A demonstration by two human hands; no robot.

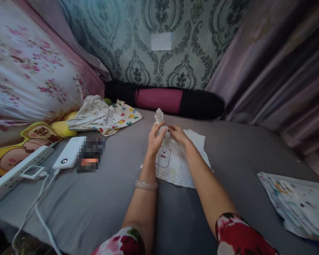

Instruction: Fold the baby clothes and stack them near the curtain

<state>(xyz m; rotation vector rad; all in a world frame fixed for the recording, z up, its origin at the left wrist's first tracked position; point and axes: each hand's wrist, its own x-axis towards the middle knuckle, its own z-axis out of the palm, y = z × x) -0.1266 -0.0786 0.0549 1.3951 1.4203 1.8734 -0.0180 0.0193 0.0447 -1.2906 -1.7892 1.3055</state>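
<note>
A small white shirt-like garment (pixel 180 173) lies on the grey bedsheet in front of me, printed with a bear and lines of writing. My left hand (pixel 155 139) is closed on its far left part, and a bunched bit of white cloth sticks up above the fingers. Close beside it, my right hand (pixel 177 134) grips the garment's far edge with curled fingers. Both forearms reach over the cloth, and the right one hides some of its right side. A pale bangle (pixel 146 185) circles my left wrist.
Folded printed clothes (pixel 297 205) are stacked at the right. Rumpled patterned cloth (pixel 103 117) lies at the back left. A white power bank (pixel 70 152), a blurred-out item (pixel 90 156) and a power strip (pixel 18 177) with cables are at left. A black-and-maroon bolster (pixel 159 101) lines the wall.
</note>
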